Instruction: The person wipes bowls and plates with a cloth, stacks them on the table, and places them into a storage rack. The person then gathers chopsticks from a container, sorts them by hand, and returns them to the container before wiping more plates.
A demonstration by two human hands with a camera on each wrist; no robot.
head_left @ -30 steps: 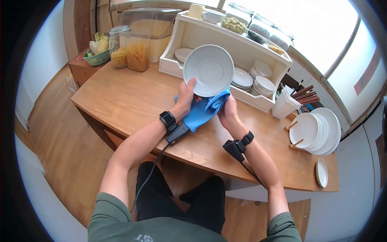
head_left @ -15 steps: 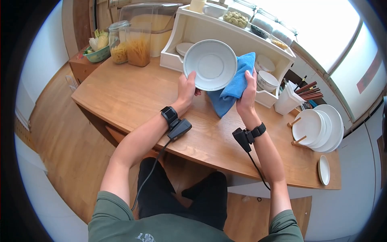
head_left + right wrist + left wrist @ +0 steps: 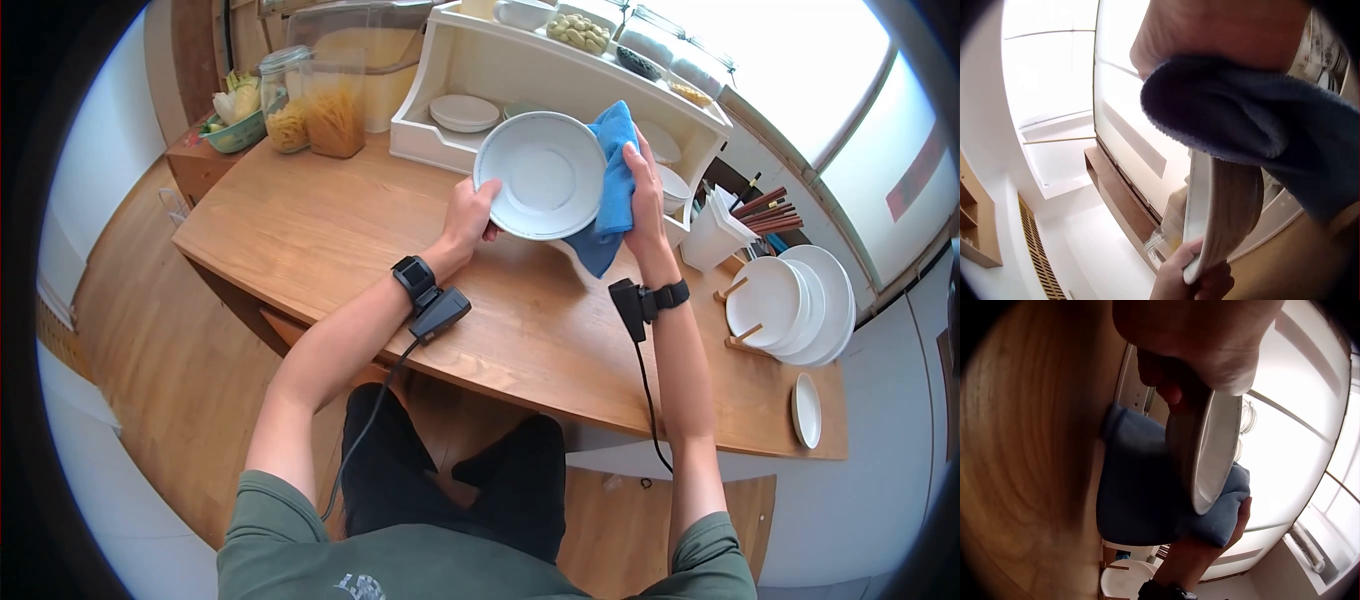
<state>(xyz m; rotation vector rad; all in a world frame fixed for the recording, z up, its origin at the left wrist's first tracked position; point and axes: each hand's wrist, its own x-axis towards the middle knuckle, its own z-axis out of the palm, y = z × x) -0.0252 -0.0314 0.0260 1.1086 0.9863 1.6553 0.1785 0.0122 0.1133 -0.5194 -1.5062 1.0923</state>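
My left hand (image 3: 467,218) grips a shallow white bowl (image 3: 540,178) by its lower left rim, thumb on the inner face and fingers behind. The bowl is held up over the table, tilted so its inside faces me. In my right hand (image 3: 646,198) is a folded blue cloth (image 3: 614,185), held against the bowl's right rim with a corner hanging below. The right wrist view shows the bowl's outer wall (image 3: 1230,203) side-on under the cloth. From the left wrist, the cloth (image 3: 1138,494) spreads behind the bowl and hides part of its underside.
A white shelf (image 3: 415,140) with stacked dishes stands behind the bowl. On the right are a white holder (image 3: 712,232) of chopsticks, plates (image 3: 765,300) in a wooden rack and a small dish (image 3: 806,411). Pasta containers (image 3: 335,120) stand at the back left.
My right hand has brought the cloth from the bowl's lower edge round to its right side and upward. The bowl has shifted slightly right, still held by my left hand.
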